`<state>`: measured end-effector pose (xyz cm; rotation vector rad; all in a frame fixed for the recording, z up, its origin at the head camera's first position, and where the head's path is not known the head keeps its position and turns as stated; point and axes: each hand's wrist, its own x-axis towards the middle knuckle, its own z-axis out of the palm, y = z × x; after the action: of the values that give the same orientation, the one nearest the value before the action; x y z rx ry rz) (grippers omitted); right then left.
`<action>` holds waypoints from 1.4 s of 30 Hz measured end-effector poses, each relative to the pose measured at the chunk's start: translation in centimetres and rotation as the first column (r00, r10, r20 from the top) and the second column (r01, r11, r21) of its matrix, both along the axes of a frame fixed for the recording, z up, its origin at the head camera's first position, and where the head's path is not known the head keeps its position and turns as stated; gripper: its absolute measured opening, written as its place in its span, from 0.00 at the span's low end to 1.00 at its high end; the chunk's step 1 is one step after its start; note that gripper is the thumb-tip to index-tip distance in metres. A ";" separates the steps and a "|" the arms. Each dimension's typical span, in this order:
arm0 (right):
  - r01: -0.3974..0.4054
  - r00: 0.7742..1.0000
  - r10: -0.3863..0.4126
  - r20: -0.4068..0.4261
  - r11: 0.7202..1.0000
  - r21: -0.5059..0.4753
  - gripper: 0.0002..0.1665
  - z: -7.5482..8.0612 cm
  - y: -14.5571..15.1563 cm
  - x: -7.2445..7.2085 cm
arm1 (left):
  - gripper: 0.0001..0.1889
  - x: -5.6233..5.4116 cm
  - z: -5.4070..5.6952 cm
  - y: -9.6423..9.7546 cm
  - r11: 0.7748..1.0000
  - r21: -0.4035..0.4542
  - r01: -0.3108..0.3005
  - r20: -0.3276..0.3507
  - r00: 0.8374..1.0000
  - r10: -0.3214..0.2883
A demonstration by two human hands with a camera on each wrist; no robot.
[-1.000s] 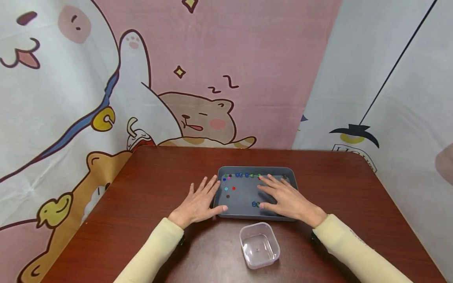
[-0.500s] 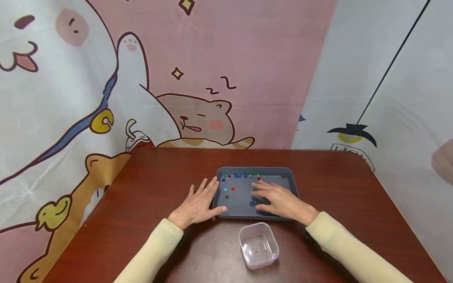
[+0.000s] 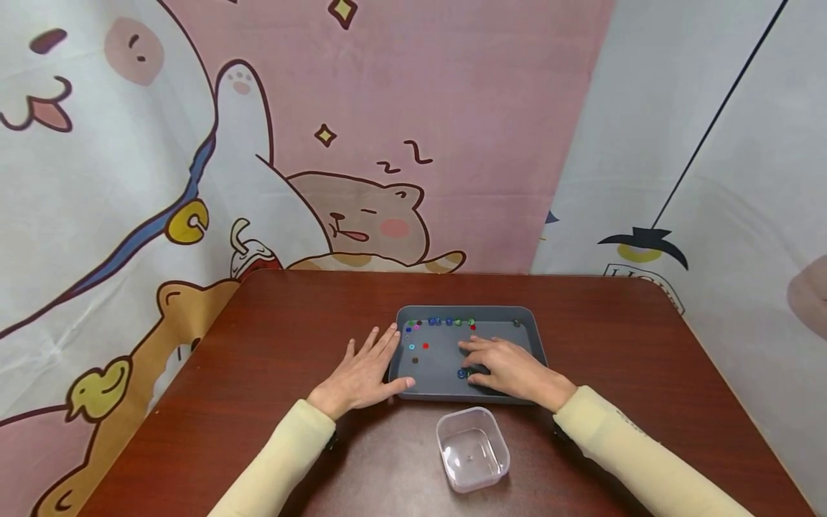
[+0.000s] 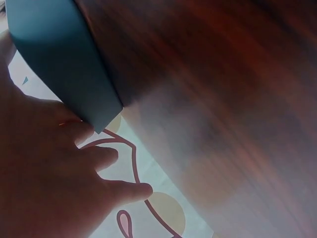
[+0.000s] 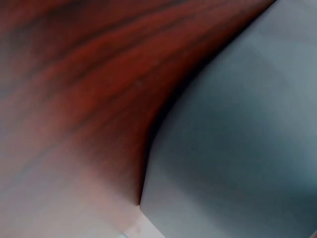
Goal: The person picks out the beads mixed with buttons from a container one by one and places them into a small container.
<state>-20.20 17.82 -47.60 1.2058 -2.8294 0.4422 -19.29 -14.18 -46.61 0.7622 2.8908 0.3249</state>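
A person in pale yellow sleeves works at a brown desk (image 3: 297, 309). Near its middle lies a shallow grey tray (image 3: 465, 396) with small coloured beads inside: a row along the far side, a loose scatter at the left that includes a red bead (image 3: 426, 346), and a blue bead (image 3: 461, 374) near the front edge, right beside a partly hidden green one.

The left hand (image 3: 362, 373) lies at the tray's left side, fingers spread and straight, thumb over the near left corner, apparently steadying it. The right hand (image 3: 510, 368) reaches over the tray from the right, fingers lightly bent, thumb apart from them and just beside the front beads; whether it touches one cannot be told. A see-through box (image 3: 478, 482) stands in front of the tray, nearer the person.

The step in hand seems to be reaching for the front beads. The next move would call for a fine pinch of thumb and fingertip, with the tray held still.
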 end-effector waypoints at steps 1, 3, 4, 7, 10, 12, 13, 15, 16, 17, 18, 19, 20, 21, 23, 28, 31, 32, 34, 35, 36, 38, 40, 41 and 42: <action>0.000 1.000 0.000 0.002 1.000 0.001 0.15 0.0 0.0 0.0 | 0.52 0.0 0.0 0.0 1.000 0.001 0.000 0.000 1.000 0.000; 0.000 1.000 0.000 0.004 1.000 0.002 0.14 0.0 -0.1 0.0 | 0.52 0.0 0.0 0.0 1.000 0.002 0.000 0.000 1.000 0.000; -0.001 1.000 0.001 0.004 1.000 0.002 0.13 0.0 -0.1 0.0 | 0.52 0.0 0.0 0.0 1.000 0.002 0.001 0.000 1.000 -0.001; -0.001 1.000 0.001 -0.002 1.000 0.001 0.12 0.0 -0.2 0.1 | 0.52 0.1 0.0 -0.1 1.000 -0.002 0.002 -0.002 1.000 -0.002; 0.003 1.000 -0.003 -0.004 1.000 -0.002 0.12 0.1 -0.1 0.2 | 0.52 0.0 -0.1 -0.1 1.000 0.004 0.003 -0.003 1.000 -0.003; 0.009 1.000 -0.009 -0.001 1.000 -0.011 0.12 0.3 -0.1 0.2 | 0.52 0.1 -0.1 -0.1 1.000 0.007 0.002 -0.001 1.000 -0.002; 0.011 1.000 -0.011 0.001 1.000 -0.019 0.11 0.4 0.0 0.3 | 0.52 0.1 -0.1 -0.1 1.000 0.008 0.002 0.000 1.000 -0.002; 0.015 1.000 -0.015 0.002 0.999 -0.037 0.11 0.8 0.1 0.3 | 0.52 0.1 -0.2 -0.1 1.000 0.009 0.002 0.001 1.000 -0.002; 0.017 1.000 -0.017 0.001 0.999 -0.045 0.11 0.9 0.2 0.4 | 0.52 0.2 -0.2 -0.1 1.000 0.014 0.001 0.001 1.000 -0.001; 0.020 1.000 -0.020 0.000 0.998 -0.056 0.11 1.1 0.3 0.4 | 0.52 0.2 -0.2 -0.1 1.000 0.015 0.001 0.001 1.000 -0.001; 0.022 1.000 -0.022 0.000 0.998 -0.066 0.11 1.3 0.4 0.4 | 0.52 0.2 -0.2 -0.1 1.000 0.018 0.000 0.001 1.000 0.000; 0.025 1.000 -0.026 -0.004 0.997 -0.076 0.11 1.5 0.4 0.5 | 0.52 0.2 -0.2 -0.1 1.000 0.020 0.001 0.001 1.000 -0.001; 0.029 1.000 -0.030 -0.010 0.996 -0.086 0.11 1.6 0.6 0.5 | 0.52 0.2 -0.2 -0.1 1.000 0.020 0.001 0.000 1.000 -0.001; 0.033 0.999 -0.034 -0.014 0.995 -0.096 0.11 1.7 0.7 0.6 | 0.52 0.2 -0.2 -0.1 1.000 0.021 0.001 -0.001 1.000 -0.001; 0.045 0.999 -0.047 -0.016 0.992 -0.120 0.11 2.0 0.9 0.7 | 0.52 0.3 -0.1 -0.1 1.000 0.017 -0.001 0.004 1.000 0.001; 0.088 0.996 -0.090 -0.003 0.981 -0.171 0.12 2.7 1.4 1.4 | 0.52 0.2 -0.1 0.0 1.000 0.022 -0.002 0.009 1.000 0.002; 0.111 0.994 -0.112 0.004 0.974 -0.196 0.12 3.1 1.6 1.7 | 0.51 0.2 -0.2 -0.1 1.000 0.021 0.001 0.010 1.000 -0.002; 0.115 0.993 -0.117 0.001 0.973 -0.202 0.12 3.2 1.7 1.8 | 0.51 0.2 -0.2 -0.1 1.000 0.023 0.003 0.012 1.000 -0.003; 0.121 0.992 -0.124 0.003 0.967 -0.224 0.12 3.4 1.9 2.1 | 0.50 0.2 -0.2 -0.1 1.000 0.024 0.006 0.016 1.000 -0.006; 0.121 0.992 -0.123 0.003 0.964 -0.237 0.12 3.5 2.0 2.2 | 0.50 0.2 -0.2 -0.1 1.000 0.021 0.007 0.016 1.000 -0.008; 0.121 0.992 -0.125 0.001 0.961 -0.247 0.12 3.6 2.1 2.3 | 0.49 0.2 -0.2 -0.1 1.000 0.023 0.009 0.014 1.000 -0.009; 0.120 0.992 -0.125 -0.002 0.956 -0.268 0.12 3.8 2.2 2.6 | 0.48 0.1 -0.2 -0.1 1.000 0.022 0.012 0.009 1.000 -0.012; 0.126 0.991 -0.131 0.003 0.950 -0.284 0.12 4.0 2.4 2.9 | 0.47 0.1 -0.2 -0.2 1.000 0.017 0.016 0.004 1.000 -0.016; 0.128 0.991 -0.132 0.005 0.948 -0.290 0.12 4.1 2.5 3.1 | 0.47 0.1 -0.2 -0.2 1.000 0.012 0.017 0.004 1.000 -0.017; 0.130 0.991 -0.133 0.009 0.947 -0.294 0.12 4.2 2.6 3.3 | 0.46 0.1 -0.3 -0.2 1.000 0.018 0.019 0.003 1.000 -0.019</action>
<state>-16.91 20.43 -43.43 0.9527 -2.6858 0.8106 -19.23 -14.40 -46.88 0.7903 2.8800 0.3502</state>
